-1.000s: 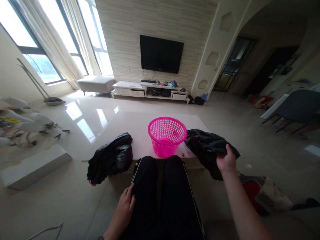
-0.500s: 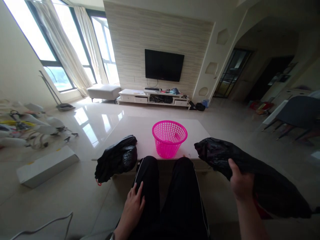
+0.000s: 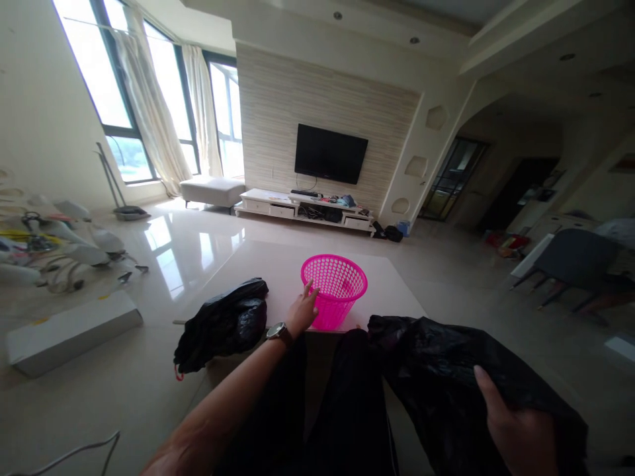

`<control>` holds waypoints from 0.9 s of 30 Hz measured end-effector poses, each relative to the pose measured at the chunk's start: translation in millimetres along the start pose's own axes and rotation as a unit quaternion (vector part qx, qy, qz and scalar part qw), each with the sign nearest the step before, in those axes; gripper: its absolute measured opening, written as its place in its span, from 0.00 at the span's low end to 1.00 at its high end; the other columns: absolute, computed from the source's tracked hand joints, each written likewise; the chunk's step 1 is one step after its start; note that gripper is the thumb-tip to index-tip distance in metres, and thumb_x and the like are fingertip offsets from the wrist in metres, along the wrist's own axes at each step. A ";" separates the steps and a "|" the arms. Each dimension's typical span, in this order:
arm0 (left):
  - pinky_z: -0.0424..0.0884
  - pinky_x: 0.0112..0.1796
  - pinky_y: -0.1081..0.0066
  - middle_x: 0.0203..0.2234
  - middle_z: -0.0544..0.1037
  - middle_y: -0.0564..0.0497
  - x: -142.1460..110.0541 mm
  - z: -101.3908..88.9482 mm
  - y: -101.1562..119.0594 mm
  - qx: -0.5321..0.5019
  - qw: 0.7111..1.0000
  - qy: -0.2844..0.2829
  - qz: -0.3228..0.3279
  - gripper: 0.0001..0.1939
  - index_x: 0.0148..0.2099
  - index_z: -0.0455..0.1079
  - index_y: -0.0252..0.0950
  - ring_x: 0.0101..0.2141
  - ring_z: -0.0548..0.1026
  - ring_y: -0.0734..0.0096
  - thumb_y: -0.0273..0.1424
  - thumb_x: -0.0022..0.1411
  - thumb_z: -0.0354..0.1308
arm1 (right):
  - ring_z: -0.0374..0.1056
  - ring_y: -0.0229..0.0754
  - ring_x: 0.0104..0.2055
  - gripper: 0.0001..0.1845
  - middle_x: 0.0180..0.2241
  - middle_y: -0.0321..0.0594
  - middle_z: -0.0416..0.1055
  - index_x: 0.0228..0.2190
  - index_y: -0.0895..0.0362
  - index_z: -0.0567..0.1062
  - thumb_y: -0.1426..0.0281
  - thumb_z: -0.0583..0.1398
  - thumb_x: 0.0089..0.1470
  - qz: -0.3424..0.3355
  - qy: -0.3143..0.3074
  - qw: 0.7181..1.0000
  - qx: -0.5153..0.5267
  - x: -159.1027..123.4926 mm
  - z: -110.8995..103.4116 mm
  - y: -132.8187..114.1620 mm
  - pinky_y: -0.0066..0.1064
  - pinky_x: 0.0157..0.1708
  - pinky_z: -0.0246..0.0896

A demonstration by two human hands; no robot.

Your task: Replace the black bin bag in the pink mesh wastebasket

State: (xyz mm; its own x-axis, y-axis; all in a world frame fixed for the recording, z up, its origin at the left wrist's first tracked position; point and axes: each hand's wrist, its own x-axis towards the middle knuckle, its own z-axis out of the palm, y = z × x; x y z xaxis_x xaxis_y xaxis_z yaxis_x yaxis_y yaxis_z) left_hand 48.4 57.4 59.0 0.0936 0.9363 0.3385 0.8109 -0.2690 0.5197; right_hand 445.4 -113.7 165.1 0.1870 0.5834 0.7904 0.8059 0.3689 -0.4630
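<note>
A pink plastic basket (image 3: 335, 311) with a holed wall stands upright at the near edge of the white table (image 3: 397, 291). My left hand (image 3: 302, 309), wearing a wristwatch, is at the basket's left side, fingers apart by the rim; whether they touch it I cannot tell. On the right, my right hand (image 3: 518, 420) grips a black plastic bag (image 3: 446, 363), thumb on top and the other fingers hidden. The bag's far end reaches the table edge, above my right leg. Another black plastic bag (image 3: 225, 324) with a red tie lies at the table's left corner.
A long white box (image 3: 74, 334) sits on the floor at left, near a jumble of white items (image 3: 74, 248). Across the room are a TV (image 3: 331, 153) and a low cabinet (image 3: 305, 211). A dark chair (image 3: 570, 261) stands at right.
My left hand has moved from my left thigh forward to the basket. My right hand and its bag have come lower and nearer. The head view has tilted up.
</note>
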 end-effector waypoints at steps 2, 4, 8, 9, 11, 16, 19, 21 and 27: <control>0.71 0.60 0.52 0.70 0.59 0.35 -6.9 2.3 -2.2 -0.007 1.000 0.001 0.014 0.28 0.64 0.65 0.35 0.62 0.72 0.49 0.18 0.61 0.55 | 0.76 0.59 0.42 0.12 0.38 0.47 0.80 0.37 0.58 0.81 0.61 0.65 0.58 -0.033 0.006 0.999 -0.021 0.3 -7.8 -2.7 0.59 0.64 0.59; 0.72 0.60 0.53 0.65 0.65 0.37 -27.4 5.0 -4.2 -0.028 0.999 0.019 0.036 0.23 0.60 0.66 0.36 0.61 0.72 0.52 0.20 0.64 0.54 | 0.76 0.56 0.40 0.10 0.36 0.46 0.79 0.36 0.57 0.81 0.63 0.65 0.59 -0.059 0.013 0.998 -0.037 1.8 -12.6 -7.3 0.58 0.64 0.58; 0.72 0.60 0.51 0.61 0.70 0.41 -85.0 8.6 -5.8 -0.044 0.997 0.030 0.061 0.20 0.58 0.68 0.39 0.60 0.71 0.53 0.21 0.67 0.53 | 0.75 0.57 0.41 0.06 0.37 0.44 0.78 0.36 0.55 0.81 0.66 0.64 0.60 -0.075 0.010 0.996 -0.040 5.7 -15.4 -15.9 0.54 0.57 0.64; 0.72 0.60 0.51 0.61 0.70 0.42 -99.7 9.3 -5.8 -0.042 0.997 0.027 0.063 0.19 0.58 0.69 0.40 0.60 0.71 0.53 0.21 0.67 0.53 | 0.76 0.57 0.43 0.06 0.38 0.45 0.78 0.37 0.55 0.81 0.66 0.64 0.61 -0.077 0.008 0.996 -0.040 6.0 -15.4 -17.4 0.53 0.55 0.65; 0.72 0.61 0.50 0.61 0.70 0.43 -127.6 11.5 -5.9 -0.041 0.997 0.018 0.062 0.19 0.58 0.70 0.41 0.61 0.70 0.53 0.22 0.67 0.53 | 0.76 0.57 0.43 0.06 0.39 0.45 0.79 0.38 0.56 0.81 0.67 0.65 0.61 -0.084 0.010 0.995 -0.044 5.5 -15.9 -19.9 0.51 0.52 0.66; 0.70 0.63 0.48 0.64 0.69 0.42 -180.3 20.1 -7.2 -0.061 0.998 0.011 0.034 0.23 0.60 0.71 0.41 0.64 0.68 0.52 0.21 0.65 0.54 | 0.77 0.57 0.42 0.05 0.38 0.46 0.79 0.38 0.56 0.81 0.69 0.65 0.61 -0.119 0.016 0.991 -0.060 -0.3 -21.3 -28.1 0.51 0.51 0.66; 0.69 0.64 0.48 0.66 0.67 0.42 -193.8 22.5 -7.8 -0.071 0.997 0.003 0.030 0.26 0.61 0.71 0.42 0.65 0.67 0.53 0.19 0.64 0.54 | 0.77 0.56 0.40 0.05 0.38 0.46 0.80 0.37 0.56 0.81 0.68 0.65 0.61 -0.126 0.018 0.990 -0.063 -3.0 -25.7 -35.0 0.50 0.50 0.67; 0.68 0.65 0.48 0.66 0.67 0.42 -195.2 21.4 -7.2 -0.073 0.997 0.004 0.029 0.27 0.61 0.72 0.42 0.65 0.67 0.53 0.18 0.63 0.53 | 0.77 0.55 0.39 0.06 0.37 0.46 0.80 0.37 0.56 0.81 0.68 0.65 0.61 -0.130 0.019 0.990 -0.060 -4.5 -27.6 -39.1 0.49 0.50 0.67; 0.69 0.65 0.50 0.65 0.69 0.42 -187.6 16.7 -1.9 -0.076 0.996 -0.004 0.046 0.27 0.61 0.73 0.41 0.65 0.69 0.55 0.18 0.62 0.53 | 0.77 0.54 0.41 0.09 0.38 0.46 0.81 0.38 0.57 0.81 0.64 0.63 0.62 -0.142 0.008 0.988 -0.054 -8.9 -28.4 -44.6 0.48 0.52 0.67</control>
State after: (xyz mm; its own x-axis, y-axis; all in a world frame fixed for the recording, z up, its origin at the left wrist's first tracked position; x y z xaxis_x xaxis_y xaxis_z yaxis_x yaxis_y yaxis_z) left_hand 38.9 -113.9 -18.6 0.1681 0.9079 0.3839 0.7021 -0.3836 0.5999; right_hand 423.8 -155.9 190.2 -0.0477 0.4548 0.8893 0.8825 0.4362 -0.1757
